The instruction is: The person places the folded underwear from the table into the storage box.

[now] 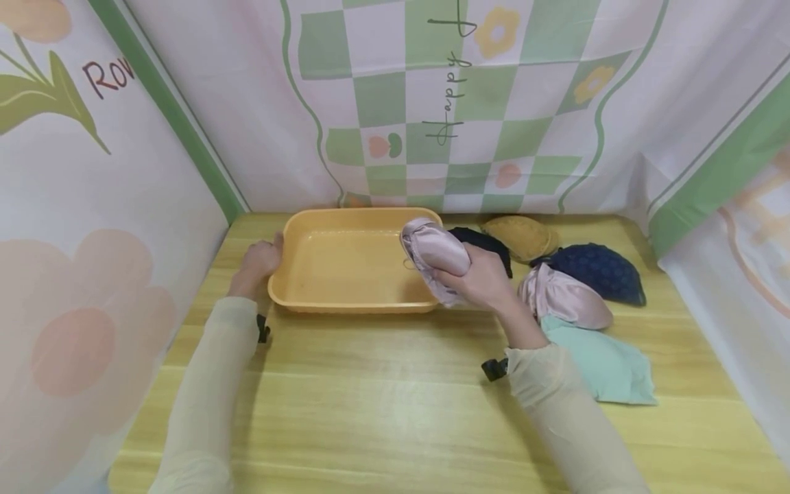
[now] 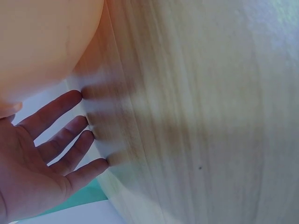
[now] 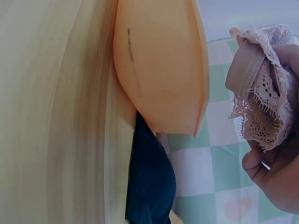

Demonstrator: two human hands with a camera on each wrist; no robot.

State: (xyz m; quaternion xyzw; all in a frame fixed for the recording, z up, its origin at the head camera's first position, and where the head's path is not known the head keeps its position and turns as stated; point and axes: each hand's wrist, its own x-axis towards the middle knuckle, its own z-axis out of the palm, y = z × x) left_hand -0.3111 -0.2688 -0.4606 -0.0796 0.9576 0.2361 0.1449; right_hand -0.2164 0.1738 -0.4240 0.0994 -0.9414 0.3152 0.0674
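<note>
My right hand (image 1: 487,280) grips a folded pale pink bra (image 1: 441,250) above the right end of a yellow plastic tray (image 1: 354,307). Lace edging and a smooth band on this bra (image 3: 264,100) show in the right wrist view. At the tray's left end is my left hand (image 1: 254,267). In the left wrist view its fingers (image 2: 53,109) stretch out with tips at the tabletop, and the thumb meets the tray's edge. Right of the tray lie a black bra (image 1: 475,241), a mustard bra (image 1: 521,237), a navy bra (image 1: 599,271) and another pink bra (image 1: 570,298).
A mint-green folded piece (image 1: 607,360), partly hidden by the right sleeve, lies nearest the front of the right-hand group. The wood-grain table (image 1: 370,398) meets a checked curtain (image 1: 432,103) behind the tray. Patterned cloth hangs at both sides.
</note>
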